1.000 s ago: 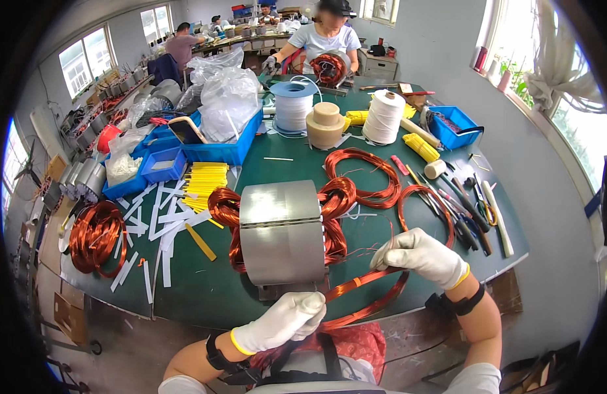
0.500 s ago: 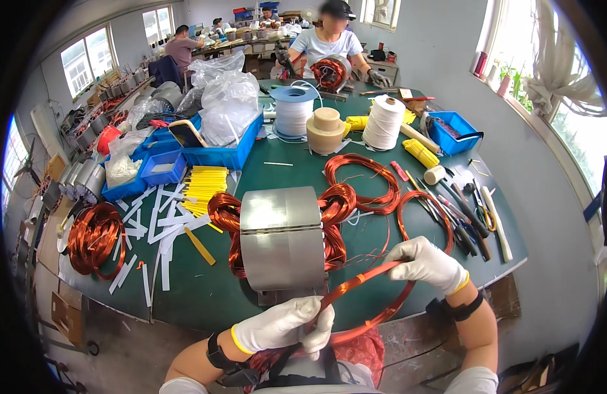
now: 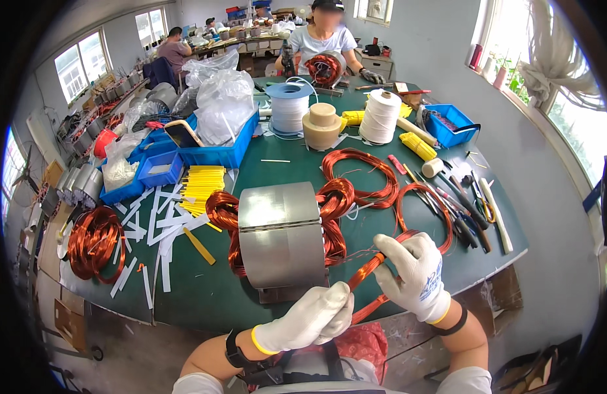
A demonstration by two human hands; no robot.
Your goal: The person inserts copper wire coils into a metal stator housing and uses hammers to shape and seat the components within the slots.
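Over the desk's (image 3: 277, 172) near edge, right of the stator (image 3: 280, 231), coil (image 3: 365, 271) slants up between hands: left hand's (image 3: 310, 318) fingers clamped on it, probably keeping strands bunched; right hand's (image 3: 414, 272) about it higher up, whether gripping, can't tell.

Own hands: two, left (image 3: 307, 323) and right (image 3: 418, 279). Held coil (image 3: 365, 270): one. Loose coils (image 3: 348, 153) right of near core: two; left pile (image 3: 97, 240) overlaps, no firm count. Cores (image 3: 280, 233) on bench: one near, one before facing person (image 3: 322, 39). Blue spool (image 3: 290, 113): one. Thread cone (image 3: 381, 118): one. Tan rolls (image 3: 322, 132): two, stacked. Mallet (image 3: 433, 168): one. Scissors (image 3: 493, 213): one pair. Phone (image 3: 180, 133): one. Blue bins (image 3: 456, 138): one right, at least three left. Paper strips (image 3: 166, 236): many, overlapping. People farther back (image 3: 172, 51): at least three.
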